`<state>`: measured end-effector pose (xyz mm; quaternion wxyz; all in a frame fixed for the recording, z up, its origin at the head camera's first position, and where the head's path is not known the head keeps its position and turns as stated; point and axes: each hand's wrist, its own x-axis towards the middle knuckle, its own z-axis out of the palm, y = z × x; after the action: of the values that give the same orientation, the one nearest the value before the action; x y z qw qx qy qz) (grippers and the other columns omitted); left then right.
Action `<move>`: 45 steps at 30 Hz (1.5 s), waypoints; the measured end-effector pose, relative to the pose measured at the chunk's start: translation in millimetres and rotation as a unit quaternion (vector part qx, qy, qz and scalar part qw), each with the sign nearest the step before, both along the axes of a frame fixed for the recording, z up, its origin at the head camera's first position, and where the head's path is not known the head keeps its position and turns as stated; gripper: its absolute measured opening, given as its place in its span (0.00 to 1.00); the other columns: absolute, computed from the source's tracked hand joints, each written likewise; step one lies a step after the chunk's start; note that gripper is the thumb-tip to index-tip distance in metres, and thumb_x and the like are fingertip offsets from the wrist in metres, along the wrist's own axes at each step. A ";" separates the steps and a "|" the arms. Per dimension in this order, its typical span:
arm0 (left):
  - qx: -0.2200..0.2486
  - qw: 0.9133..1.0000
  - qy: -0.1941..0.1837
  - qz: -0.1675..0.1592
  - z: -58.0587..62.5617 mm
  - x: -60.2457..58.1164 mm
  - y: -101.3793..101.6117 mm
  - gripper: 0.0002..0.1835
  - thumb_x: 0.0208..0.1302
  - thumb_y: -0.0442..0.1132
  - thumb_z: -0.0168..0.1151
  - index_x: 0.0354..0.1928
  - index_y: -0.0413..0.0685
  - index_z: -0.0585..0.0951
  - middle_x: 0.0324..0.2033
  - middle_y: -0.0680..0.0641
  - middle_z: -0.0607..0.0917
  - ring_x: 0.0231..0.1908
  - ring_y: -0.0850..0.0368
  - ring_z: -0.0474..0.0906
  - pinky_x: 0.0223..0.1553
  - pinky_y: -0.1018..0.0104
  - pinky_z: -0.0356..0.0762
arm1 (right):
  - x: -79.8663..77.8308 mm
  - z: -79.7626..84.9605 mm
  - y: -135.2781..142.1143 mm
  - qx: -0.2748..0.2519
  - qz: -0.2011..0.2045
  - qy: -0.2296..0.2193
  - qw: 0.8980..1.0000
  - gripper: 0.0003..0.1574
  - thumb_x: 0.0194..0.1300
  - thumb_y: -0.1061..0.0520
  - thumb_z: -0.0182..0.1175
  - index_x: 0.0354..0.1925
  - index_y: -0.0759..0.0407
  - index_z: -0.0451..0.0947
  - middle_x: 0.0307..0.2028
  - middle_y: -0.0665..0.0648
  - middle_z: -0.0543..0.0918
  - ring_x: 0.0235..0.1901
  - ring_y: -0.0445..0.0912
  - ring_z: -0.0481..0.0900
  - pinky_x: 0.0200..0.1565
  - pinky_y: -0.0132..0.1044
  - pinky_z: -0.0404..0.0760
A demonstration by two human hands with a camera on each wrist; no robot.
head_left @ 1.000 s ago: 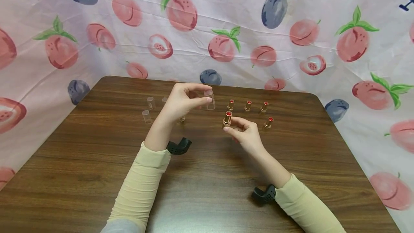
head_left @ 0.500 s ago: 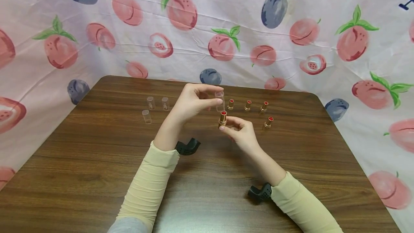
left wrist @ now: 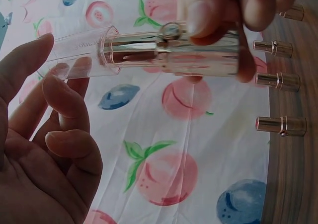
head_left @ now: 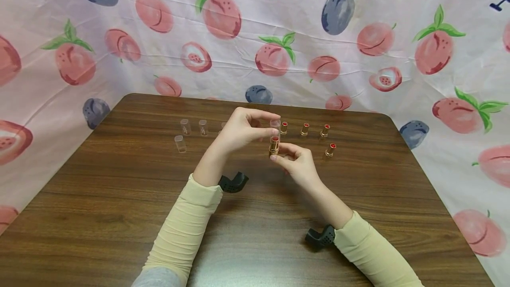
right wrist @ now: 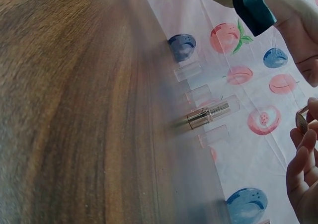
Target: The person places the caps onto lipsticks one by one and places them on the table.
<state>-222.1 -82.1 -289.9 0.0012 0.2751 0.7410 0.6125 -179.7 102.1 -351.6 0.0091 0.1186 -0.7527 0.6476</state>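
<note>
My left hand (head_left: 241, 131) pinches a clear lipstick cap (head_left: 275, 124) between thumb and fingers. Below it, my right hand (head_left: 301, 165) grips a gold lipstick (head_left: 273, 148) by its base, with the red tip upward. In the left wrist view, the rim of the cap (left wrist: 79, 52) surrounds the top end of the lipstick's inner tube (left wrist: 131, 49); the rest of the gold body is outside the cap. Only the lipstick's round base (right wrist: 301, 123) shows at the right edge of the right wrist view, by the fingertips.
Several uncapped lipsticks (head_left: 304, 129) stand at the back right of the wooden table (head_left: 255, 234). Clear caps (head_left: 180, 144) stand at the left. A capped lipstick (right wrist: 201, 118) stands among them in the right wrist view. Fruit-print cloth (head_left: 287, 25) hangs behind.
My left hand has moved right, then down, bringing the cap onto the lipstick's tip. The right hand has shifted slightly left with the lipstick.
</note>
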 end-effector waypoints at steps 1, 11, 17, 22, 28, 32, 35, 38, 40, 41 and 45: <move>-0.002 1.000 0.001 -0.003 -0.6 -0.1 0.4 0.17 0.54 0.32 0.71 0.47 0.37 0.84 0.24 0.47 0.83 0.16 0.50 0.70 0.20 0.67 0.69 | -1.9 -3.3 0.9 -0.001 -0.001 0.001 1.000 0.20 0.57 0.67 0.67 0.49 0.72 0.79 0.33 0.56 0.83 0.15 0.38 0.66 0.20 0.29 0.66; -0.018 1.000 0.005 -0.020 -3.7 -0.3 2.8 0.15 0.55 0.33 0.71 0.46 0.39 0.85 0.28 0.50 0.85 0.17 0.55 0.71 0.21 0.64 0.72 | -6.9 -12.6 4.2 -0.018 -0.007 0.008 1.000 0.19 0.57 0.68 0.67 0.48 0.71 0.80 0.31 0.52 0.82 0.14 0.37 0.64 0.20 0.28 0.64; -0.021 0.999 0.002 -0.029 -6.2 -1.2 5.0 0.14 0.55 0.32 0.71 0.45 0.41 0.86 0.32 0.50 0.87 0.19 0.48 0.74 0.23 0.60 0.76 | -6.3 -10.7 4.8 -0.017 -0.009 0.008 1.000 0.19 0.57 0.68 0.67 0.49 0.70 0.80 0.34 0.53 0.83 0.14 0.37 0.65 0.20 0.28 0.64; -0.034 0.999 -0.002 -0.026 -7.9 -2.3 5.9 0.13 0.54 0.33 0.72 0.43 0.41 0.87 0.31 0.48 0.87 0.19 0.45 0.73 0.21 0.66 0.72 | -6.8 -9.3 6.9 -0.016 -0.010 0.010 1.000 0.19 0.57 0.68 0.67 0.48 0.71 0.80 0.33 0.55 0.83 0.14 0.37 0.65 0.20 0.28 0.64; -0.041 0.998 -0.020 -0.033 -11.7 -4.5 6.6 0.12 0.54 0.34 0.72 0.42 0.42 0.87 0.31 0.49 0.87 0.17 0.43 0.72 0.19 0.66 0.69 | -7.1 -8.1 9.6 -0.012 -0.012 0.019 1.000 0.19 0.57 0.68 0.67 0.48 0.71 0.80 0.28 0.52 0.81 0.14 0.37 0.63 0.19 0.28 0.61; -0.045 0.998 -0.029 -0.035 -13.4 -5.1 6.0 0.12 0.54 0.34 0.72 0.42 0.42 0.87 0.32 0.50 0.87 0.16 0.47 0.73 0.19 0.61 0.71 | -8.3 -8.6 10.3 -0.010 -0.013 0.026 1.000 0.18 0.57 0.69 0.67 0.48 0.71 0.81 0.25 0.50 0.79 0.14 0.36 0.61 0.19 0.28 0.60; -0.050 0.998 -0.030 -0.035 -14.0 -4.8 4.2 0.12 0.54 0.34 0.72 0.42 0.43 0.87 0.33 0.50 0.87 0.15 0.54 0.72 0.20 0.58 0.72 | -8.6 -9.5 10.0 -0.006 -0.013 0.039 0.999 0.18 0.56 0.69 0.67 0.47 0.72 0.81 0.25 0.50 0.80 0.14 0.36 0.60 0.18 0.28 0.60; -0.052 0.998 -0.029 -0.036 -13.7 -4.1 1.9 0.12 0.54 0.34 0.72 0.42 0.42 0.87 0.33 0.47 0.87 0.15 0.56 0.72 0.20 0.61 0.73 | -8.0 -10.6 9.0 0.010 -0.007 0.053 0.999 0.18 0.56 0.69 0.67 0.47 0.71 0.81 0.29 0.54 0.83 0.15 0.36 0.61 0.19 0.28 0.60; -0.057 0.997 -0.030 -0.033 -13.5 -3.5 0.0 0.12 0.54 0.34 0.72 0.42 0.42 0.87 0.33 0.46 0.87 0.15 0.56 0.72 0.20 0.64 0.73 | -7.0 -10.8 8.2 0.024 0.000 0.058 0.998 0.18 0.56 0.68 0.68 0.47 0.71 0.81 0.32 0.57 0.84 0.16 0.36 0.62 0.20 0.28 0.61; -0.058 0.997 -0.030 -0.032 -13.7 -3.4 -0.8 0.12 0.54 0.33 0.72 0.42 0.42 0.87 0.32 0.45 0.87 0.15 0.55 0.72 0.20 0.65 0.73 | -6.9 -11.3 7.9 0.029 0.002 0.059 0.998 0.18 0.56 0.67 0.68 0.47 0.70 0.81 0.32 0.58 0.84 0.16 0.36 0.62 0.20 0.28 0.61; -0.064 0.997 -0.027 -0.032 -14.5 -2.4 -2.3 0.12 0.53 0.34 0.73 0.42 0.42 0.87 0.27 0.47 0.85 0.15 0.49 0.72 0.18 0.66 0.71 | -6.4 -12.3 7.3 0.030 0.008 0.057 0.998 0.18 0.56 0.67 0.68 0.47 0.69 0.81 0.33 0.57 0.85 0.16 0.36 0.62 0.20 0.28 0.61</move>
<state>-224.5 -84.4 -304.4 0.0584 0.2816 0.7692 0.5706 -186.1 109.5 -363.9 0.0431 0.1611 -0.7693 0.6168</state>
